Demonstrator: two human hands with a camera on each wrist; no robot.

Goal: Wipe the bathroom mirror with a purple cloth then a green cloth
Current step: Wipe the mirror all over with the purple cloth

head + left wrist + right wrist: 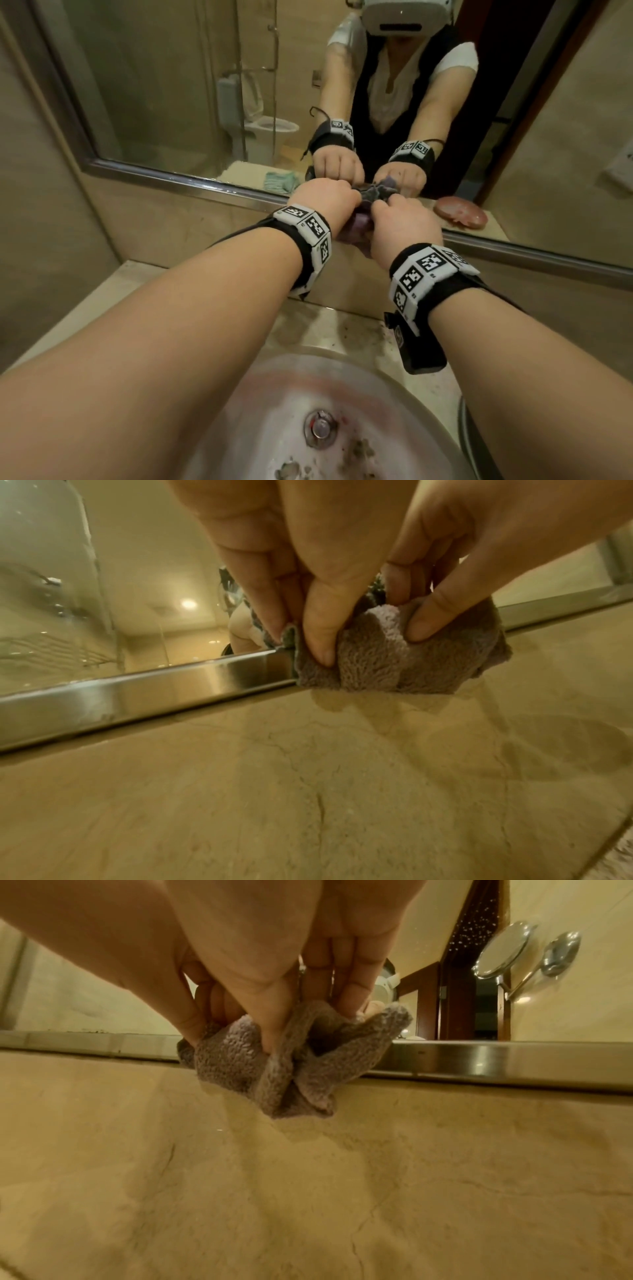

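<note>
Both hands hold a bunched purple cloth (371, 197) against the metal lower frame (171, 180) of the bathroom mirror (178, 85). My left hand (327, 202) pinches the cloth's left part between thumb and fingers (318, 637). On the right part of the cloth (291, 1066), my right hand (402, 224) grips with thumb and fingers (270, 1020). The cloth (394, 664) hangs over the frame onto the tile below. A green cloth (281, 181) shows only as a reflection in the mirror, left of the hands.
A stained sink basin (274, 394) with a metal drain (320, 425) lies under my forearms. Beige tile wall (308, 777) runs below the mirror. A pink dish (460, 210) is reflected at the right. A round swivel mirror (503, 950) hangs on the right wall.
</note>
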